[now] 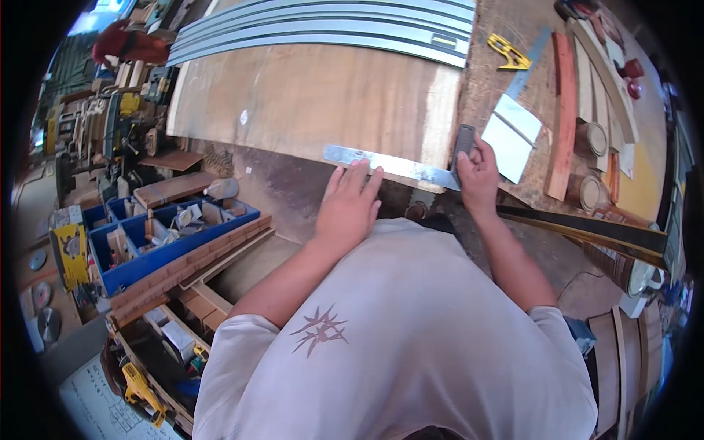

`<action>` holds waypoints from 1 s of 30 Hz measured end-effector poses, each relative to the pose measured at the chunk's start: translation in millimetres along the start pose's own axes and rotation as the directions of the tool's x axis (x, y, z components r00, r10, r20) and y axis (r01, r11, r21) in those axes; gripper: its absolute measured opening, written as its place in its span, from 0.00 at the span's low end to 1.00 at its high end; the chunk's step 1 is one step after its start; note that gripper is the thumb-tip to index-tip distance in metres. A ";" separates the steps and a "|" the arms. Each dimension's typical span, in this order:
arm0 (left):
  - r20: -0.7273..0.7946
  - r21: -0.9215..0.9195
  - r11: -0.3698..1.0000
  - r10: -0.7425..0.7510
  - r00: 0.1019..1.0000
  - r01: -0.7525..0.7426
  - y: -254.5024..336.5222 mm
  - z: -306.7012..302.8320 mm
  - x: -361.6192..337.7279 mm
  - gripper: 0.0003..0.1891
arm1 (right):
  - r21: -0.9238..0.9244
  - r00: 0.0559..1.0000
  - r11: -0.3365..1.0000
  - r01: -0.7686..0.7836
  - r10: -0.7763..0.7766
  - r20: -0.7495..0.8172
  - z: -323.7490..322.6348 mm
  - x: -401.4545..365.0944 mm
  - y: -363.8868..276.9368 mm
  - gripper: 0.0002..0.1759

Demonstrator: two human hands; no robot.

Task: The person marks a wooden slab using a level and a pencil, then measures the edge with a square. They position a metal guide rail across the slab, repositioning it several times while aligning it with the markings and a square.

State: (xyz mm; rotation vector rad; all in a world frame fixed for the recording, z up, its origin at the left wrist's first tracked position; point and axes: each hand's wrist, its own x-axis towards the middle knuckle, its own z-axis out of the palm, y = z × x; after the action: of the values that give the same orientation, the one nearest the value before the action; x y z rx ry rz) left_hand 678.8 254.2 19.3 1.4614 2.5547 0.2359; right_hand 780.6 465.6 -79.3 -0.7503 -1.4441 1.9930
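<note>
A try square with a steel blade (400,165) and a dark stock lies along the near edge of a wide wooden board (308,95). My right hand (480,176) is closed around the stock at the board's right corner. My left hand (348,205) has its fingers stretched out, with the tips resting on the blade near its left end. Across the far part of the board lies a long grooved metal guide rail (323,26). Just right of my right hand is a white notepad or folded sheet (510,143) with a thin strip on it.
A yellow-handled square (510,53) lies on the bench at the right, beside a reddish wood strip (562,110) and several pale strips. Down at the left stands a blue divided box (176,242) of small parts. A yellow power tool (143,392) sits below it.
</note>
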 end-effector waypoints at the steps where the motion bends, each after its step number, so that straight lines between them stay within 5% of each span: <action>1: 0.011 0.011 1.000 -0.007 1.000 0.007 0.6 -0.6 0.4 0.29 | -0.008 1.000 1.000 0.007 -0.007 0.005 1.0 -0.7 -1.7 0.26; 6: 0.058 0.045 0.999 -0.018 0.998 0.016 3.0 -5.3 2.0 0.31 | -0.144 0.999 0.990 -0.003 0.011 0.053 -2.8 -3.6 -0.3 0.28; 11: 0.083 0.040 0.999 -0.023 0.996 0.020 4.9 -8.9 4.2 0.31 | -0.189 0.957 0.955 -0.228 0.256 0.140 1.4 -16.2 -26.7 0.40; 17: 0.106 0.043 0.999 -0.014 0.994 0.010 3.4 -9.4 4.4 0.30 | -0.271 0.960 0.935 -0.228 0.262 0.095 6.3 -18.8 -32.1 0.39; 19: 0.092 0.089 0.996 -0.017 0.996 0.009 -0.6 -1.6 2.7 0.31 | -0.514 0.998 0.858 0.000 0.035 0.059 -6.2 -14.9 3.1 0.39; 21: 0.073 0.063 0.998 -0.014 0.997 0.009 -5.1 -0.7 -2.5 0.31 | -0.458 0.997 0.889 0.010 0.026 0.072 -2.4 -12.6 1.5 0.39; 22: 0.085 0.045 0.999 0.007 0.996 -0.011 -6.1 -7.2 -2.5 0.31 | -0.617 0.971 0.749 0.239 -0.191 0.144 -2.0 -11.7 6.4 0.39; 23: 0.098 0.033 0.999 -0.004 0.995 0.001 -6.5 -9.1 -2.2 0.32 | -0.320 0.961 0.920 -0.225 0.264 0.086 15.1 -18.8 -32.7 0.39; 24: 0.114 0.007 1.000 -0.002 0.994 0.001 -6.1 -10.0 -2.5 0.32 | -0.283 0.989 0.951 -0.124 0.140 0.037 19.0 -20.0 -23.9 0.39; 30: 0.136 0.002 1.000 -0.018 0.991 0.018 -5.5 -14.6 -4.5 0.32 | -0.293 0.996 0.953 -0.071 0.085 0.034 17.9 -19.8 -17.5 0.40</action>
State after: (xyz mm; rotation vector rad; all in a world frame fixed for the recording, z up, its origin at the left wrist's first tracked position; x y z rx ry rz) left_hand 672.8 246.9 32.6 1.4033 2.4590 0.1275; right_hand 783.3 444.4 -55.6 -0.9034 -1.7866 1.8866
